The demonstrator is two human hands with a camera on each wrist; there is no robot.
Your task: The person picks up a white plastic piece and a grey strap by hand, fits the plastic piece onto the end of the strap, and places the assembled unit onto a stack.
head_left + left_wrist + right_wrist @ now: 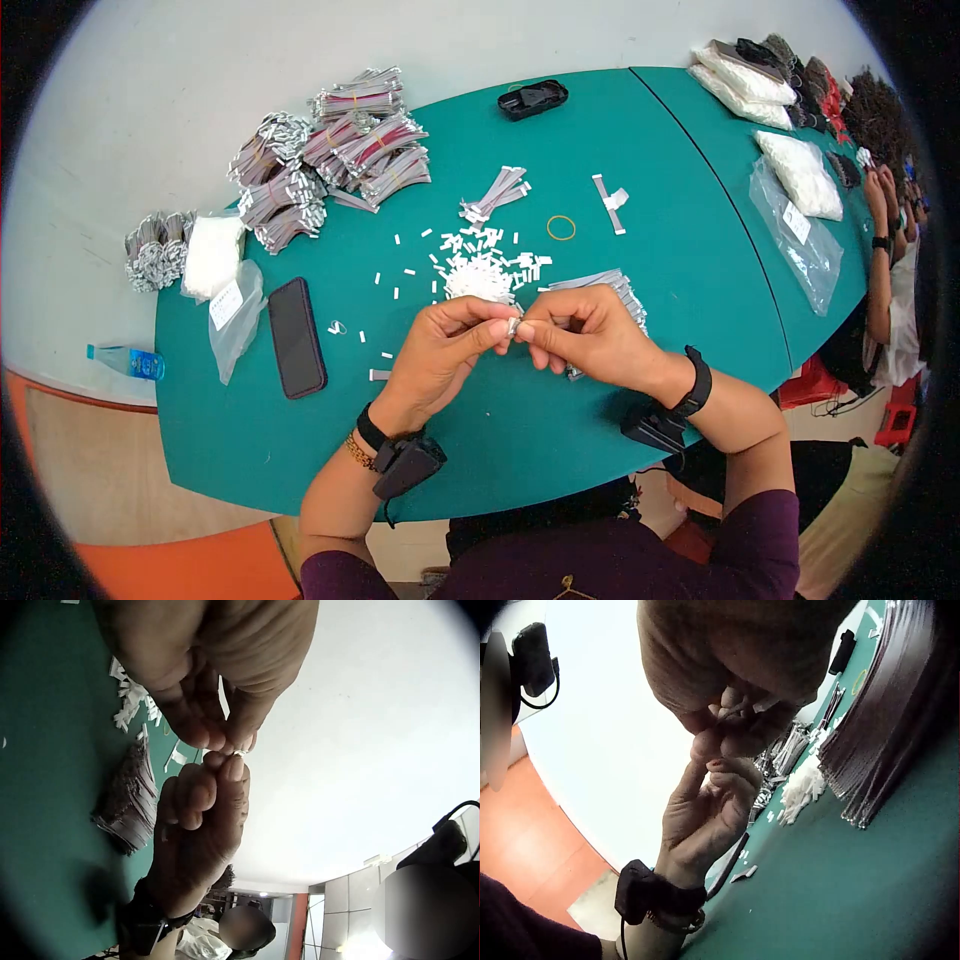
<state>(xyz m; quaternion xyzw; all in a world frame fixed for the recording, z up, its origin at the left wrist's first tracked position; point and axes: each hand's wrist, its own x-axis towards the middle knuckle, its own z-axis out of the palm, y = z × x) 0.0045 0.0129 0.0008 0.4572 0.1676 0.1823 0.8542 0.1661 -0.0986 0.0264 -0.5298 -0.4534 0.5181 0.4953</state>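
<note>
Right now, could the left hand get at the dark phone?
Likely yes: the phone lies uncovered, with only small bits between it and the left hand, though that hand pinches a small white piece.

The table (240, 450) is green — the small pieces (475, 280) white, the cables (622, 288) grey.

Green table (225, 430) with cable bundles (375, 147), white pieces (478, 280), phone (298, 340), perhaps a black case (533, 99)
</note>
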